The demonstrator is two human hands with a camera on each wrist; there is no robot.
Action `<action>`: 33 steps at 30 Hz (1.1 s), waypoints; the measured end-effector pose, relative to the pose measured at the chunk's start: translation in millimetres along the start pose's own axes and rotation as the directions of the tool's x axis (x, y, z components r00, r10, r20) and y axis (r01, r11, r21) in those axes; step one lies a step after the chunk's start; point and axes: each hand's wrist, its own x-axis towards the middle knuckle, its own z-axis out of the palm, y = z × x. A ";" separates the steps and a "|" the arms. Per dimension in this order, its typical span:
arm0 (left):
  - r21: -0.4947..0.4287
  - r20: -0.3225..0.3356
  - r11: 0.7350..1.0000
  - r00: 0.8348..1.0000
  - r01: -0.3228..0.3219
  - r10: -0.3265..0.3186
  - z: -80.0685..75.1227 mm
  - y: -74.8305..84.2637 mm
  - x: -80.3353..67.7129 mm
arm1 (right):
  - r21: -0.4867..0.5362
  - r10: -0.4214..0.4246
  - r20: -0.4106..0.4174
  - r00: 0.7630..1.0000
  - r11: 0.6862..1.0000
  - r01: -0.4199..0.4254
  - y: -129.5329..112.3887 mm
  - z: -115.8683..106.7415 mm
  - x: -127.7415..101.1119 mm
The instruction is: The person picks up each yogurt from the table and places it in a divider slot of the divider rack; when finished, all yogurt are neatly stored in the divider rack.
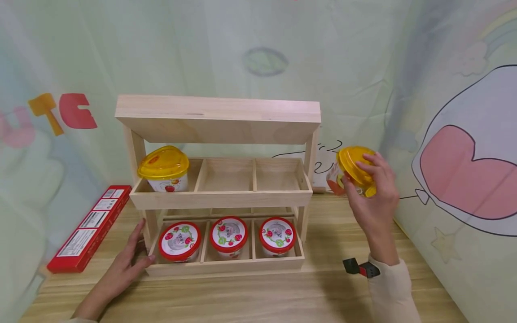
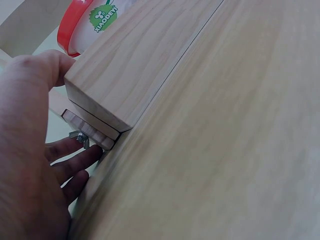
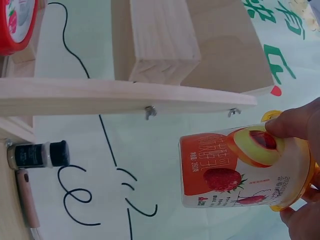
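A two-tier wooden rack [image 1: 221,200] with a sloped top board stands on the table. At its lower left corner, my left hand [image 1: 123,269] grips the wood, thumb at the front and fingers behind, beside a wing nut [image 2: 81,136]. To the right of the rack, my right hand [image 1: 373,193] holds a yogurt cup [image 3: 227,172] by its yellow lid [image 1: 355,163], raised and tilted. Another yellow-lidded cup [image 1: 165,170] sits in the upper tier's left compartment. Below, red-lidded cups [image 1: 180,241], [image 1: 229,234], [image 1: 278,235] fill the three lower compartments.
A long red box [image 1: 90,231] with white labels lies left of the rack. Behind the rack are a small dark bottle with a black cap [image 3: 37,154] and a pinkish-brown rod [image 3: 27,197]. Printed cloth [image 1: 351,67] hangs around the table [image 1: 226,298].
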 end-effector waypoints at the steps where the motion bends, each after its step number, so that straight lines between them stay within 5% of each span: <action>1: -0.001 0.000 1.000 1.000 -0.002 0.002 -0.1 0.2 0.0 | 0.005 -0.002 -0.004 1.000 1.000 0.002 -1.5 -0.7 0.7; 21: 0.005 -0.007 1.000 1.000 -0.009 0.009 -0.3 -2.1 0.6 | 0.108 -0.013 -0.018 1.000 0.994 0.015 -32.9 -10.9 5.4; 33: 0.021 -0.006 1.000 1.000 0.001 -0.001 -0.8 -2.7 1.2 | 0.195 -0.088 0.003 0.996 0.977 0.086 -52.4 -4.9 6.1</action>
